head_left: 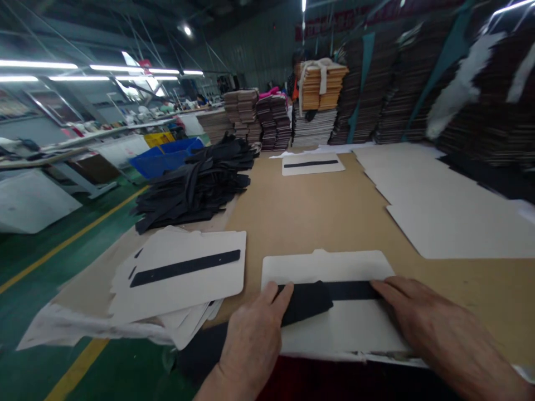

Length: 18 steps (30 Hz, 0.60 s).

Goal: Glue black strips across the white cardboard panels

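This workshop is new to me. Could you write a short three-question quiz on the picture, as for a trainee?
1. True or false: both hands are touching the stack of boards at the left.
2. Which lies closest to the blue bin?
A) the far white board
B) the heap of dark strips
C) the overlapping white sheets
3. How many dark strips show on the far white board?

Key:
1. False; the left hand and right hand are at the near white board.
2. B
3. One

bare left hand [256, 327], bare right hand [430, 317]; dark red clothing [307, 381] below, details lost in shadow
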{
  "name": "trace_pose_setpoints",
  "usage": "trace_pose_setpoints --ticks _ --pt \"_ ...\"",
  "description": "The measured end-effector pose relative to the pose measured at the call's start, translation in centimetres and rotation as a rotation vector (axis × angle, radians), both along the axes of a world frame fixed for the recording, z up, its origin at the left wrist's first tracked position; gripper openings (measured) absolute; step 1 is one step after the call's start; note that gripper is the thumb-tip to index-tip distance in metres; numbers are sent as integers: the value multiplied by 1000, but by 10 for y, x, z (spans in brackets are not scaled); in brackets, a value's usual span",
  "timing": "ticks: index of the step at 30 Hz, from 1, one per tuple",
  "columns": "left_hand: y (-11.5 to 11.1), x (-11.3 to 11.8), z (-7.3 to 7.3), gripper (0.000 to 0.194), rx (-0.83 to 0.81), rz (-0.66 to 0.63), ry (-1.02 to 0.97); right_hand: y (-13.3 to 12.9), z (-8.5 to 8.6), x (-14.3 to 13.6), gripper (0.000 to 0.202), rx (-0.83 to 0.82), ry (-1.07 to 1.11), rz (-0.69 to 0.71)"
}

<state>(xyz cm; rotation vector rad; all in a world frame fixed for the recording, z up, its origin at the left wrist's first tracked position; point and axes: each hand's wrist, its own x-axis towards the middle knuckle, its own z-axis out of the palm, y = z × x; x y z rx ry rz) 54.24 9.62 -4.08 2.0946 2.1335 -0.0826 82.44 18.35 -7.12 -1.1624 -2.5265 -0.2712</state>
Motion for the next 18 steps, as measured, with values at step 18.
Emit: trace_pose_setpoints --ticks 18 --pt "-5 -9 19 72 -205 -40 -20 -7 -25 6 45 249 -174 77"
